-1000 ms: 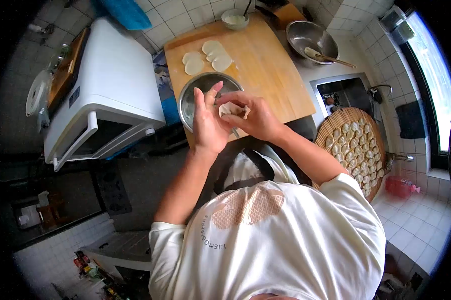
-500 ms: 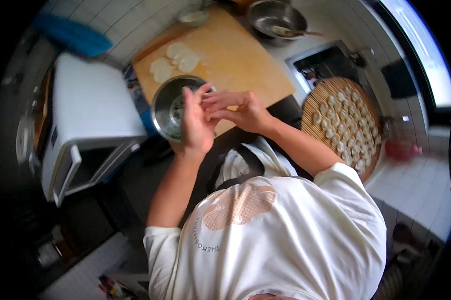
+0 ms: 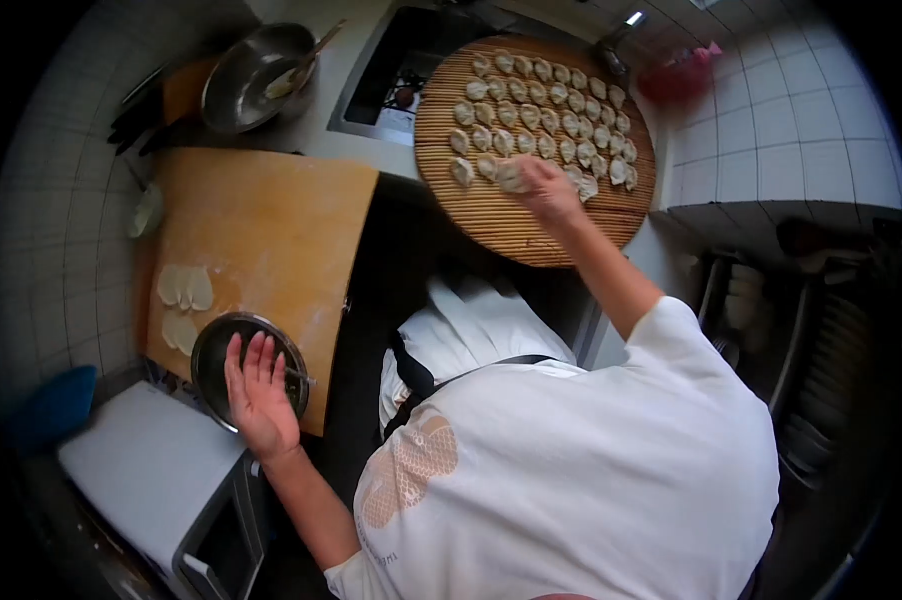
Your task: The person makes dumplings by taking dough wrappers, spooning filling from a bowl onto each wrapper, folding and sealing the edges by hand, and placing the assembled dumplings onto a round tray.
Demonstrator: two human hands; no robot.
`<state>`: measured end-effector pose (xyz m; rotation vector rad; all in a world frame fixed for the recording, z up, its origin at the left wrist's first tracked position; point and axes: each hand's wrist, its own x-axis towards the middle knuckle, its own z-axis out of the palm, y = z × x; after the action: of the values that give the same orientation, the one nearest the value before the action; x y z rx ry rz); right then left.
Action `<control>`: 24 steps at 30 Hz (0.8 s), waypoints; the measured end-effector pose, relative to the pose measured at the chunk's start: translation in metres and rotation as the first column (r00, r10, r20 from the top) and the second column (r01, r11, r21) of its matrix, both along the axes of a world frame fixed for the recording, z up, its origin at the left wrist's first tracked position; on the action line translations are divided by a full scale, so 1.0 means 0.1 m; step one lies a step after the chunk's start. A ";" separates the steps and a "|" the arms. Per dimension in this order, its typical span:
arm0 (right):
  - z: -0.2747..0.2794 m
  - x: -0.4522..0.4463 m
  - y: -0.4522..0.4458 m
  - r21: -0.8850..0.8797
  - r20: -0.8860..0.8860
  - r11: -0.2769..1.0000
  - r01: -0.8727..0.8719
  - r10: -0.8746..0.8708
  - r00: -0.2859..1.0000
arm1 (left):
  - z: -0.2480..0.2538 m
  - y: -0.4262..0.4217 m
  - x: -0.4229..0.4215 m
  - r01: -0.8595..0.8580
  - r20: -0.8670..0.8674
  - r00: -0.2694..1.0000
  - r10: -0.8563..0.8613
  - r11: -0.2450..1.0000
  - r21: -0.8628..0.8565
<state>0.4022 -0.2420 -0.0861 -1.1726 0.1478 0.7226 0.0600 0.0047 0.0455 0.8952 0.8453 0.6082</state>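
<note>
My right hand (image 3: 551, 192) is over the near part of the round slatted tray (image 3: 516, 235), its fingers closed on a dumpling (image 3: 512, 177) beside the others. Rows of folded dumplings (image 3: 549, 120) cover most of the tray. At the left, my left hand (image 3: 264, 400) is palm up with its fingers apart and nothing in it, above the near side of a metal bowl (image 3: 236, 325). The bowl's contents are mostly hidden. Several flat dough wrappers (image 3: 184, 288) lie on the wooden board (image 3: 261, 220) beyond the bowl.
A second metal bowl (image 3: 256, 80) with a wooden-handled utensil stands behind the board, by a sink (image 3: 391, 90). A small bowl (image 3: 146, 212) is at the board's left edge. A white appliance (image 3: 156, 460) stands lower left, and a dish rack (image 3: 791, 400) is at the right.
The hands have separated. My right hand has moved from the pair over the board to the dumpling tray; my left hand has stayed by the metal bowl. The view has turned towards the tray.
</note>
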 end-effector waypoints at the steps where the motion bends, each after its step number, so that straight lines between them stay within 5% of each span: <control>1: -0.13 0.19 -0.34 -0.057 0.050 0.991 0.121 -0.118 0.992 | 0.03 0.01 -0.01 -0.005 0.008 1.000 0.005 1.000 -0.012; 4: -0.43 0.54 -1.21 -0.195 0.181 0.885 0.422 -0.391 0.903 | -0.03 0.07 0.00 0.013 -0.007 1.000 -0.013 1.000 -0.022; 11: -0.94 0.69 -1.66 -0.509 0.336 0.613 0.604 -0.504 0.796 | -0.19 0.09 0.26 0.073 0.033 0.997 -0.071 0.995 -0.073; 14: -0.92 0.66 -1.62 -0.554 0.327 0.622 0.552 -0.447 0.832 | -0.18 0.08 0.31 0.076 0.051 0.996 -0.071 0.993 -0.091; 18: -0.99 0.65 -1.58 -0.728 0.569 0.375 0.574 -0.138 0.811 | -0.26 0.07 0.29 -0.023 0.020 1.000 0.024 0.996 -0.090; 20: -1.24 0.73 -1.74 -0.711 0.657 0.362 0.603 0.038 0.753 | -0.32 0.08 0.21 0.011 0.059 0.998 -0.006 0.996 -0.091; 21: -1.47 0.82 -1.87 -0.626 0.650 0.497 0.601 -0.093 0.754 | -0.32 0.08 0.21 0.000 0.056 0.998 0.004 0.996 -0.088; 24: -1.52 0.89 -1.99 -0.672 0.632 0.490 0.555 -0.010 0.775 | -0.40 0.09 0.19 -0.043 0.116 0.991 0.059 0.990 -0.136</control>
<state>0.4915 -0.4413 -0.2379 -2.2003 0.2132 -0.1239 0.0793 0.0136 0.0059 0.7108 0.7923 0.6366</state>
